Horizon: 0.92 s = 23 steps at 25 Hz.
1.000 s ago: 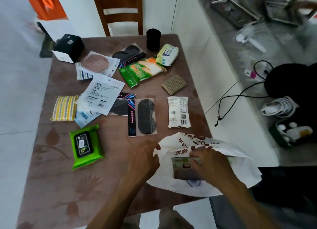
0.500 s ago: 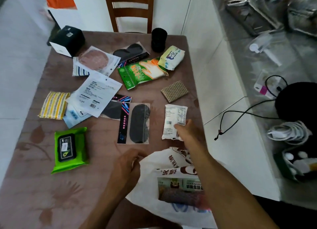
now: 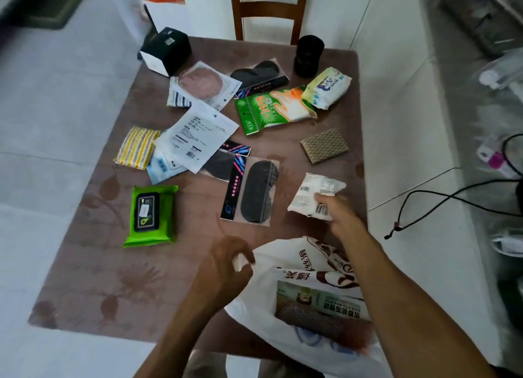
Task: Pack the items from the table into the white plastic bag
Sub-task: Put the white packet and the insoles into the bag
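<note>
Now mid-pick. Right hand (image 3: 335,212) closed around the lower end of a small white packet (image 3: 312,195), thumb on top near the barcode, the packet's far end tilted up off the table (image 3: 93,278) — apparently lifted just enough to clear the surface for carrying across. Left hand (image 3: 226,264) pinching the rim of the white plastic bag (image 3: 266,298) between curled fingers, pulling the mouth up and sideways; probably to keep the opening wide so the packet can go in with one hand. Bag lying at the near right corner of the table, partly over the edge, with a printed pouch already visible inside.

Still to pack, spread over the tabletop: a green wipes pack (image 3: 151,215) at near left, a sleep mask in clear wrap (image 3: 252,192) just beside the held packet, a woven brown pad (image 3: 324,145) beyond it, a green glove packet (image 3: 273,109), a tissue pack (image 3: 327,87), a striped yellow cloth (image 3: 137,147), a black box (image 3: 165,49) and a black cup (image 3: 309,56) at the far edge. Early in the job, judging by that spread. Short carry ahead, since bag and packet sit near each other.
</note>
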Each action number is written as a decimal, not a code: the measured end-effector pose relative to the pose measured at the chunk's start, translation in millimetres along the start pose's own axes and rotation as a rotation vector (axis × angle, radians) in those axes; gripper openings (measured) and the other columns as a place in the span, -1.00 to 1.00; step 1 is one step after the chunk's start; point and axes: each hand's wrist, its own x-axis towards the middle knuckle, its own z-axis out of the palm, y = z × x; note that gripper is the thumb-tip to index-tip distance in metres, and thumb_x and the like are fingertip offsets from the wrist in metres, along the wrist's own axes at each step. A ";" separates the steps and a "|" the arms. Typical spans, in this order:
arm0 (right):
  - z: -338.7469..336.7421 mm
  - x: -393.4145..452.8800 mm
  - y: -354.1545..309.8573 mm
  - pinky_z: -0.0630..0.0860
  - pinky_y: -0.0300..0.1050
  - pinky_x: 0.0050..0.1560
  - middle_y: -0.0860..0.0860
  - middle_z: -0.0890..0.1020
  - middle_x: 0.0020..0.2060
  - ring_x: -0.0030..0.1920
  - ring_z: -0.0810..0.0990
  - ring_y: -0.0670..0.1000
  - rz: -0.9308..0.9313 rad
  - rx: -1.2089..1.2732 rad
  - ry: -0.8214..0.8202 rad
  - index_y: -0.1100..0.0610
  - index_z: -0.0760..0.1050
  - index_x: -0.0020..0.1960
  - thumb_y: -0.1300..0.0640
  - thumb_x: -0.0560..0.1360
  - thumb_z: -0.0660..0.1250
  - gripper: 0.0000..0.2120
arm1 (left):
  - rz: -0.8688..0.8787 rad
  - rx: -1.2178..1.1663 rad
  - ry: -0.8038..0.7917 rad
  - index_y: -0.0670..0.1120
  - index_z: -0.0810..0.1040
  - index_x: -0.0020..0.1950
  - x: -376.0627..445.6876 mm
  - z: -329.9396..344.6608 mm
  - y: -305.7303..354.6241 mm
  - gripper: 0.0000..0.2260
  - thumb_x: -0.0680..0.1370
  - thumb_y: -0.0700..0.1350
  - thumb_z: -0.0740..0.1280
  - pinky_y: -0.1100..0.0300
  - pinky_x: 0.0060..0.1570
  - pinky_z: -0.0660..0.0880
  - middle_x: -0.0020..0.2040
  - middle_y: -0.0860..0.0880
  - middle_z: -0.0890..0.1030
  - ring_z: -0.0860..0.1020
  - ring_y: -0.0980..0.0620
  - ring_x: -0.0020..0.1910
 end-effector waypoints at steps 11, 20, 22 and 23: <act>-92.9 -180.6 58.2 0.57 0.31 0.02 0.29 0.61 0.16 0.13 0.61 0.32 -0.184 0.503 -0.390 0.23 0.45 0.33 0.48 0.28 0.38 -0.38 | 0.127 0.399 -0.291 0.13 0.43 0.37 12.2 34.3 -21.6 -0.51 0.44 0.10 0.38 0.04 0.39 0.33 0.43 0.07 0.40 0.36 0.02 0.37; -71.9 -206.3 87.4 0.56 0.24 0.11 0.24 0.61 0.19 0.17 0.61 0.26 -0.194 0.590 -0.381 0.20 0.46 0.32 0.36 0.43 0.32 -0.54 | 0.189 0.491 -0.389 0.20 0.17 0.50 18.5 34.4 -34.1 -0.38 0.48 0.11 0.34 -0.01 0.49 0.11 0.52 0.06 0.25 0.21 -0.05 0.49; -68.8 -203.8 84.0 0.51 0.28 0.18 0.23 0.57 0.26 0.24 0.56 0.28 -0.199 0.475 -0.283 0.18 0.42 0.37 0.31 0.50 0.33 -0.55 | 0.157 0.287 -0.295 0.12 0.23 0.50 17.4 32.0 -21.0 -0.38 0.48 0.11 0.37 0.04 0.45 0.18 0.48 0.08 0.32 0.30 -0.02 0.43; -69.9 -204.3 81.7 0.54 0.26 0.15 0.21 0.59 0.24 0.23 0.57 0.27 -0.220 0.403 -0.237 0.19 0.43 0.36 0.32 0.50 0.34 -0.56 | 0.162 0.212 -0.230 0.09 0.30 0.47 18.1 31.0 -14.8 -0.41 0.48 0.09 0.40 0.07 0.42 0.24 0.43 0.09 0.37 0.36 0.00 0.37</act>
